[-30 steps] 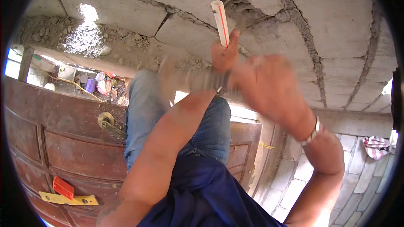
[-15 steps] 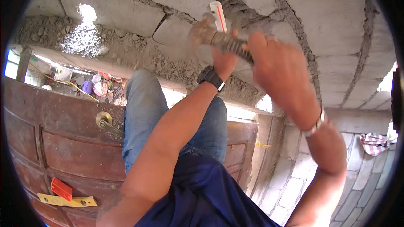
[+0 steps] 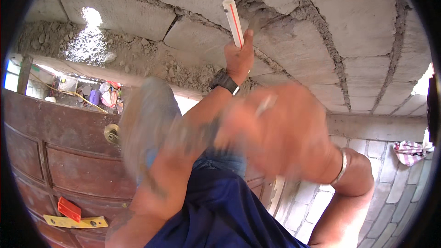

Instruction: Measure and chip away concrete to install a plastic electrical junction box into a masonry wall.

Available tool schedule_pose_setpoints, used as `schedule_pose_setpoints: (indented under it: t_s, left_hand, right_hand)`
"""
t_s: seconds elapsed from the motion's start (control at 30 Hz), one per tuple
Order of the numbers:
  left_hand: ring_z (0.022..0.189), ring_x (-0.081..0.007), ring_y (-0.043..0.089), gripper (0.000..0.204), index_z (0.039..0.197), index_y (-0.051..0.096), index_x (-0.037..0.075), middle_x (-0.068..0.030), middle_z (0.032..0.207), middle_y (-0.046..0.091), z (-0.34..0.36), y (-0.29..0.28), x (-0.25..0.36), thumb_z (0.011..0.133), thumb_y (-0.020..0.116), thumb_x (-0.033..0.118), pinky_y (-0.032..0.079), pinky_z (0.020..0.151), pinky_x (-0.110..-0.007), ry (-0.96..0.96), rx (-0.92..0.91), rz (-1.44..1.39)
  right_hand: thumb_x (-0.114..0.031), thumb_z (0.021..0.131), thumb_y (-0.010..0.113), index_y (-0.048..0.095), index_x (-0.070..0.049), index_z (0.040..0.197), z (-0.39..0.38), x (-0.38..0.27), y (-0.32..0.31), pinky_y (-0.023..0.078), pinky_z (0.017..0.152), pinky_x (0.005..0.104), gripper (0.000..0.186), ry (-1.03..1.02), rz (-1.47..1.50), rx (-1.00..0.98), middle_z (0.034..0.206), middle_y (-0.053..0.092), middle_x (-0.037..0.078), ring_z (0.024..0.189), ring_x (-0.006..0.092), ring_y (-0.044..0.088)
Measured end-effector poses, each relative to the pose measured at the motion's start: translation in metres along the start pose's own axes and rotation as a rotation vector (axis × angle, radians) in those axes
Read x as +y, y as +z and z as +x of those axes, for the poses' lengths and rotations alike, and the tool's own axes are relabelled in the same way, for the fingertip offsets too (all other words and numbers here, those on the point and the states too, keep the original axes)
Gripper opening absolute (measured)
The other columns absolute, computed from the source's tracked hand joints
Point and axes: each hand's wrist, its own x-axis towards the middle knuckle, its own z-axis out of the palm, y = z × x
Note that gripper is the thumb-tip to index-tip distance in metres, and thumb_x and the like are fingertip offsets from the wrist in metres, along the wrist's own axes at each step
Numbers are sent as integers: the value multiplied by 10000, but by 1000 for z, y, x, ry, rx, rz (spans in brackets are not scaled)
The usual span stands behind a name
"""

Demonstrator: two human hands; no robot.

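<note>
My left hand (image 3: 240,62), with a dark watch at the wrist, reaches up to the grey block wall. It is closed around the lower end of a white pipe (image 3: 233,23) with a red stripe. Beside its thumb a thin, blurred grey shape runs toward a ragged, broken-out hollow (image 3: 257,7); I cannot tell whether it is a tool. Nearer to me, my right hand (image 3: 280,131) is smeared by motion, closed on the handle of a hammer (image 3: 142,133). The hammer's blurred head passes over my left knee and forearm.
Rubble and mortar crumbs (image 3: 151,59) lie along the ledge below the blocks. A brown panelled door (image 3: 82,165) with a brass handle (image 3: 111,133) is at left. On it are a yellow level (image 3: 76,221) and a red piece (image 3: 69,208). A striped cloth (image 3: 410,152) hangs at right.
My right hand has swung the hammer back from beside the pipe, down and left toward my lap. My left hand stays by the pipe, which shows more fully now.
</note>
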Motion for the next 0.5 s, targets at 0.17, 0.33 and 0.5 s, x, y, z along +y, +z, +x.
schedule_pose_setpoints:
  t_s: [0.17, 0.33, 0.5]
  left_hand:
    - [500, -71, 395, 404, 656, 578, 6, 7, 507, 416, 8, 4, -12, 926, 615, 304, 344, 459, -304, 293, 72, -23]
    - [538, -80, 447, 362, 713, 599, -16, -12, 549, 491, -6, -9, 19, 931, 609, 273, 383, 484, -310, -189, 67, 138]
    - [539, -72, 421, 407, 652, 546, -3, 7, 554, 466, 7, -6, -29, 930, 612, 286, 365, 471, -318, 40, -59, -94]
  right_hand:
    - [-151, 779, 582, 577, -125, 985, -5, 66, 48, 426, 484, 334, 208, -199, -606, 361, 727, 592, 53, 575, 256, 559]
    - [-155, 763, 597, 552, -86, 960, -1, 12, 11, 416, 456, 327, 214, 142, -126, -4, 682, 579, 55, 482, 236, 512]
    - [-107, 762, 583, 542, -62, 926, -2, 74, 39, 421, 441, 355, 175, -39, -93, 309, 634, 564, 77, 485, 279, 526]
